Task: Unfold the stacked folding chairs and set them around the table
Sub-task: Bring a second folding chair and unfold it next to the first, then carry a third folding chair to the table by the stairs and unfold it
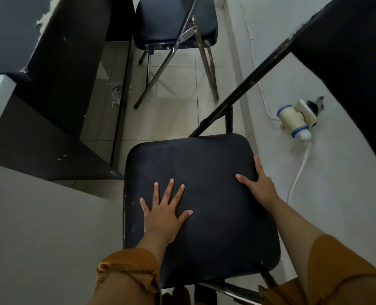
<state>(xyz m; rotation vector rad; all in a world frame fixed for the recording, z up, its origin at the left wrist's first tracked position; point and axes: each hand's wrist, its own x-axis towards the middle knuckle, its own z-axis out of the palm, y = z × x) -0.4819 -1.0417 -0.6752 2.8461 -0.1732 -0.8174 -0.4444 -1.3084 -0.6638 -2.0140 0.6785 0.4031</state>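
The left hand (164,213) lies flat and spread on the near seat (201,208), while the right hand (258,183) lies open at its right edge, gripping nothing. The step looks like pressing the seat fully down; next, it probably needs sliding toward the table (17,56), behind the far chair (175,20).

Office, dark desks (57,51), folding chairs (176,20)

Matt black vinyl-looking seat (201,205), chipped dark-painted metal frame (244,89), glossy pale floor tiles (178,119).
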